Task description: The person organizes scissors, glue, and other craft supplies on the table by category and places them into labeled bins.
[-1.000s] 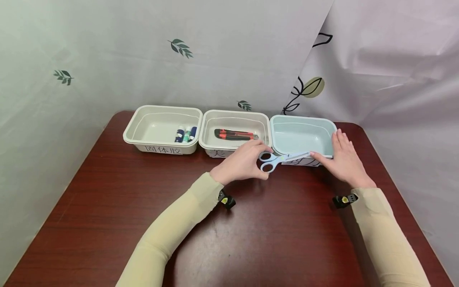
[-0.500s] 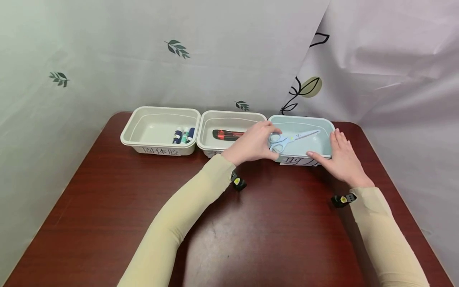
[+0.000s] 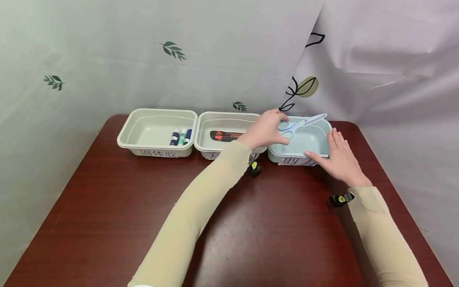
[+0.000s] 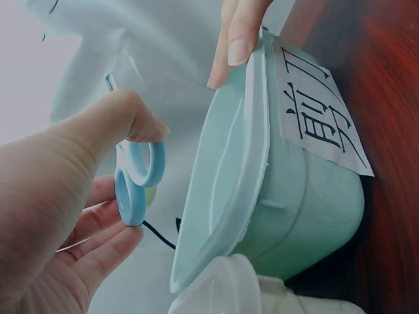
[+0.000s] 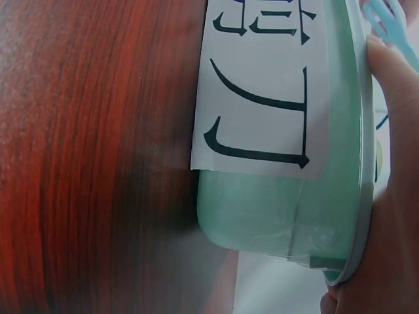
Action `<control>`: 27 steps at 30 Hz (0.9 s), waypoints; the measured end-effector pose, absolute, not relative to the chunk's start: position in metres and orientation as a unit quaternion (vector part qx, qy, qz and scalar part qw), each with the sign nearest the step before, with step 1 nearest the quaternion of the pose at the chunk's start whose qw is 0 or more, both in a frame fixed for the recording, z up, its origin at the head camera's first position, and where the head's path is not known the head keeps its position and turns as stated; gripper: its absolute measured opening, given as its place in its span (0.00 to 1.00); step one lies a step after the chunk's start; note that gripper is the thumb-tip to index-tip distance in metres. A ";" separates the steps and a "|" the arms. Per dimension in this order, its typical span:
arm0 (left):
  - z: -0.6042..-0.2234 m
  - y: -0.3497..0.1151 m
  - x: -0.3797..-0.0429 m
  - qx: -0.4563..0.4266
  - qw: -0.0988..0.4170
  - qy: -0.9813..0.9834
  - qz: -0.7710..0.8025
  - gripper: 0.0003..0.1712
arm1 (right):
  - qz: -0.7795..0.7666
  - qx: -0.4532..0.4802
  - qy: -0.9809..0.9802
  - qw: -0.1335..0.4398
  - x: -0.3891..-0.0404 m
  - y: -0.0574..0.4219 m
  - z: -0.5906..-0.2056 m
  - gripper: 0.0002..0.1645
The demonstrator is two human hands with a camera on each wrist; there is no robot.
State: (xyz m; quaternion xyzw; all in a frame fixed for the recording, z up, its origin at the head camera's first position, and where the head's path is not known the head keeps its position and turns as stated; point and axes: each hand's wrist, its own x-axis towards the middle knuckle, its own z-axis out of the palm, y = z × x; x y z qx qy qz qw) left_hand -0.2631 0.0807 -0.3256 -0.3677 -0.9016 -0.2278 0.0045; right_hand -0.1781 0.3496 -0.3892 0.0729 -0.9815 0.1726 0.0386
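My left hand [image 3: 263, 129] pinches a pair of light blue scissors [image 3: 303, 123] by the handle rings, between thumb and fingers. The blades point right and slightly up, over the back part of a pale blue plastic bin [image 3: 311, 144]. In the left wrist view the scissors' rings [image 4: 133, 208] hang beside the bin's rim, apart from it. My right hand [image 3: 342, 161] rests on the bin's front right corner, fingers straight along the right side and thumb at the front rim. A white label [image 5: 262, 98] with black characters covers part of the bin's front wall.
Left of the blue bin stand two off-white bins in a row, the middle bin [image 3: 204, 139] and the left bin [image 3: 123, 137]. Red-and-black utility knives [image 3: 226, 136] lie in the middle one, several glue sticks [image 3: 181, 137] in the left. A patterned curtain [image 3: 215, 59] hangs behind the table [image 3: 161, 207].
My left hand has carried the scissors from in front of the bins, right and away from me, over the blue bin. The right hand has stayed at its corner.
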 end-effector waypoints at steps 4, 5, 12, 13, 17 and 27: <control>-0.328 0.090 -0.268 -0.357 0.011 -0.906 -0.228 0.38 | 0.170 0.072 -0.982 0.038 -0.178 0.349 -0.389 0.66; -0.329 0.092 -0.269 -0.352 0.010 -0.907 -0.231 0.39 | 0.170 0.072 -0.982 0.038 -0.177 0.349 -0.389 0.67; -0.337 0.097 -0.269 -0.299 -0.038 -0.922 -0.241 0.57 | 0.167 0.071 -0.983 0.038 -0.178 0.349 -0.389 0.67; -0.338 0.097 -0.268 -0.296 -0.041 -0.923 -0.241 0.58 | 0.168 0.071 -0.983 0.039 -0.178 0.349 -0.389 0.67; -0.340 0.092 -0.267 -0.288 -0.042 -0.925 -0.246 0.58 | 0.170 0.073 -0.982 0.042 -0.178 0.348 -0.387 0.66; -0.338 0.079 -0.258 -0.313 -0.017 -0.920 -0.234 0.57 | 0.170 0.072 -0.982 0.040 -0.178 0.348 -0.388 0.66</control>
